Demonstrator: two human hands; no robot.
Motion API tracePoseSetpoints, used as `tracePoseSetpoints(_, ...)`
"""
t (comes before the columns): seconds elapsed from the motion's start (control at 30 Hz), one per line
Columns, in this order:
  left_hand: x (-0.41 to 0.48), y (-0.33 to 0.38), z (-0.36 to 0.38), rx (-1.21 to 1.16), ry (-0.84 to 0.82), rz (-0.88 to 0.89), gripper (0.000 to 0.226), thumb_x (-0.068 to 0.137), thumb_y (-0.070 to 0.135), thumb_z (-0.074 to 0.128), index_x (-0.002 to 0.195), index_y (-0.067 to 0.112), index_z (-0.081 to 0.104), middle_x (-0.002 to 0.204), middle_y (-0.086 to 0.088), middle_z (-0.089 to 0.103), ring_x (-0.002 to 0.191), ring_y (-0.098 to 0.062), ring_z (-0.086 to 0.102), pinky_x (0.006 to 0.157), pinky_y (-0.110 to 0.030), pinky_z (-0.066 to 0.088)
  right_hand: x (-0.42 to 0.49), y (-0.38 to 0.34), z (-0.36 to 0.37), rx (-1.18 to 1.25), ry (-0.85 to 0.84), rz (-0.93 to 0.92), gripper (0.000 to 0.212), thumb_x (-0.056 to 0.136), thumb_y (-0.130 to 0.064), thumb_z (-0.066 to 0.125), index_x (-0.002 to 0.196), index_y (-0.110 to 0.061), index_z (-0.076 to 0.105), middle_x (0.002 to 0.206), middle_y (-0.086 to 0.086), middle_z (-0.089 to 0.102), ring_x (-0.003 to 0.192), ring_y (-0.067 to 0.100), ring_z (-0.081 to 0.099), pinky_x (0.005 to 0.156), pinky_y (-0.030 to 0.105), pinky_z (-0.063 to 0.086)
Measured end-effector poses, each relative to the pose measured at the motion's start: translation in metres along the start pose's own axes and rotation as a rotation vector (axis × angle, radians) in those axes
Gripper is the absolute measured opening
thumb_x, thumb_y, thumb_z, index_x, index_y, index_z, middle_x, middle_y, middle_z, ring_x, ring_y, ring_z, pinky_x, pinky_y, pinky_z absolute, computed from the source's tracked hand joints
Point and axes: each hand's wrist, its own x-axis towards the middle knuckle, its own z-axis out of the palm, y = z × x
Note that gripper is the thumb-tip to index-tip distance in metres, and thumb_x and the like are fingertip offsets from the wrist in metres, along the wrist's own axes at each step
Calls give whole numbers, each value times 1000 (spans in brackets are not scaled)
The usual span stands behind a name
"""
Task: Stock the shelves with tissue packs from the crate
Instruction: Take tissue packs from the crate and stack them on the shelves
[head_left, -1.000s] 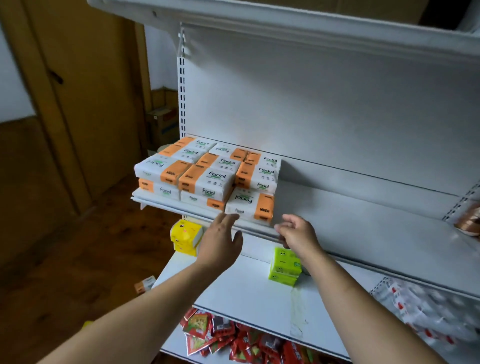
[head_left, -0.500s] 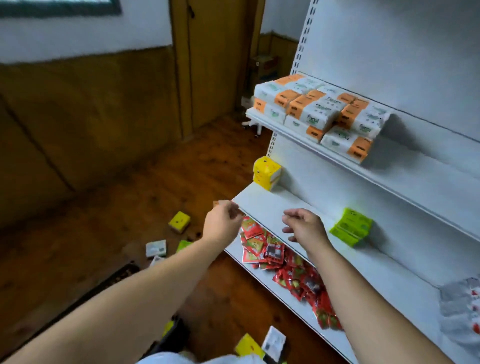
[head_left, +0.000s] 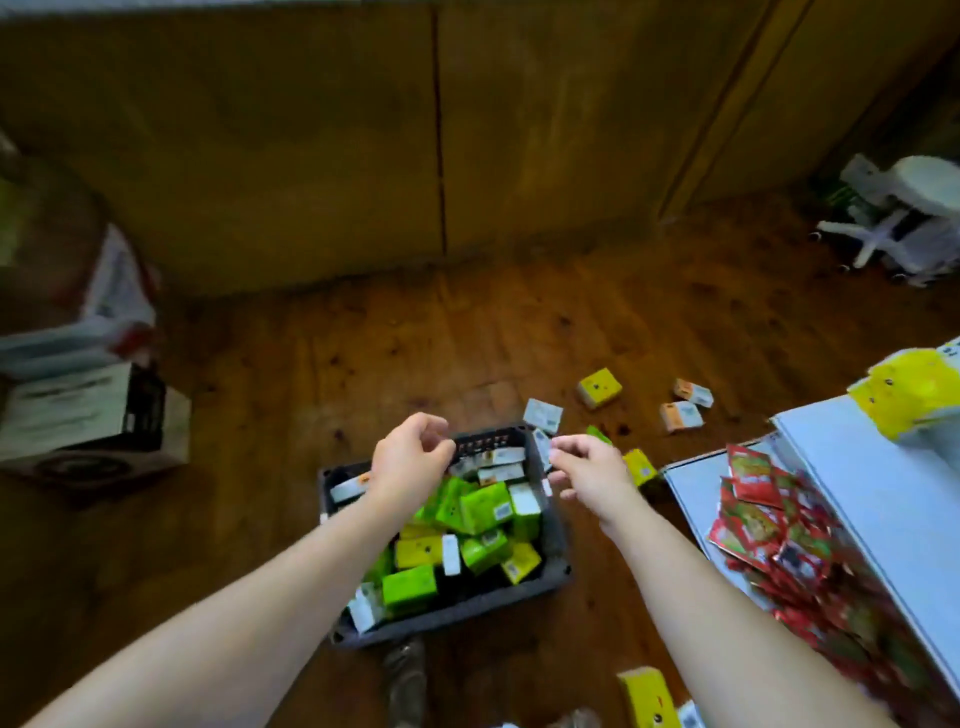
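Observation:
A dark grey crate (head_left: 558, 540) stands on the wooden floor below me, filled with several green, yellow and white tissue packs (head_left: 480, 506). My left hand (head_left: 410, 460) hovers over the crate's far left part with loosely curled fingers and holds nothing. Beside it, my right hand (head_left: 589, 467) hangs above the crate's far right corner, fingers also loosely curled and empty. At the right, the white shelf unit (head_left: 852, 467) shows a yellow pack (head_left: 906, 395) on one level.
Several loose packs lie on the floor beyond the crate, among them a yellow one (head_left: 598, 387) and white-orange ones (head_left: 681, 415). Red sachets (head_left: 769, 525) fill the lowest shelf. A cardboard box (head_left: 88, 415) sits at left, a white chair base (head_left: 893, 228) far right.
My view has swung from the shelf with orange-white packs down and left to the crate on the floor. Both hands have come away from the shelf and now hover over the crate.

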Motion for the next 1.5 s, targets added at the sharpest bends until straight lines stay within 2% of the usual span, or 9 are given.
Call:
tracePoseSetpoints(0.5, 131, -294, 62, -112, -16, -536, 36, 90, 18, 58, 126, 16, 53, 112, 1, 58, 92, -12, 54, 82, -24, 41, 201, 166, 234, -145, -299, 359, 16, 92, -9, 55, 107, -15, 54, 90, 2, 57, 66, 10, 52, 54, 24, 39)
tracePoseSetpoints(0.6, 178, -364, 102, -218, 21, -662, 44, 91, 30, 56, 131, 14, 46, 116, -1, 56, 102, -20, 58, 93, -32, 45, 257, 213, 295, -98, -340, 434, 7, 93, -15, 54, 89, -20, 54, 98, 5, 56, 66, 10, 52, 55, 24, 40)
tracePoseSetpoints(0.73, 218, -413, 140, -544, 84, -863, 36, 96, 43, 41, 82, 13, 52, 87, -6, 57, 92, -24, 59, 92, -40, 47, 299, 246, 360, 43, -386, 539, 22, 95, -34, 49, 107, -16, 56, 106, 7, 56, 76, 15, 56, 62, 29, 44)
tracePoseSetpoints(0.77, 226, -419, 146, -656, 111, -902, 37, 97, 44, 38, 87, 11, 51, 89, -7, 56, 93, -24, 58, 86, -37, 47, 306, 249, 372, 88, -396, 567, 33, 94, -41, 48, 116, -16, 55, 107, 7, 56, 81, 18, 58, 64, 32, 44)
tracePoseSetpoints(0.9, 241, -430, 155, -906, 150, -968, 60, 97, 48, 36, 139, 5, 35, 110, -14, 52, 99, -26, 55, 90, -35, 42, 323, 248, 402, 151, -332, 654, 59, 79, -62, 56, 121, -21, 55, 116, 6, 59, 98, 27, 59, 56, 33, 46)
tracePoseSetpoints(1.03, 233, -420, 151, -978, 119, -984, 45, 98, 41, 37, 134, 14, 40, 118, -15, 56, 98, -25, 59, 86, -35, 42, 322, 239, 404, 199, -294, 649, 25, 82, -20, 64, 104, -10, 58, 105, 12, 61, 84, 26, 59, 52, 33, 48)
tracePoseSetpoints(1.2, 207, -393, 129, -1015, 215, -954, 16, 96, 28, 48, 93, 13, 51, 67, -3, 69, 65, -17, 58, 66, -27, 43, 288, 211, 365, 130, -278, 563, 17, 81, 2, 50, 88, -13, 56, 72, 7, 57, 61, 20, 56, 55, 26, 44)
tracePoseSetpoints(1.33, 181, -336, 98, -921, 107, -852, 34, 91, 10, 54, 123, 12, 45, 99, -10, 68, 76, -19, 62, 69, -31, 45, 248, 175, 299, 151, -363, 458, 43, 79, 8, 42, 111, -15, 60, 77, 1, 60, 66, 17, 57, 58, 26, 45)
tracePoseSetpoints(1.5, 154, -230, 64, -728, -248, -643, 24, 83, -1, 52, 102, 14, 56, 108, -13, 68, 83, -23, 62, 64, -25, 42, 200, 111, 203, 172, -299, 346, 47, 78, 7, 39, 105, -24, 62, 76, -5, 62, 58, 10, 53, 44, 19, 40)
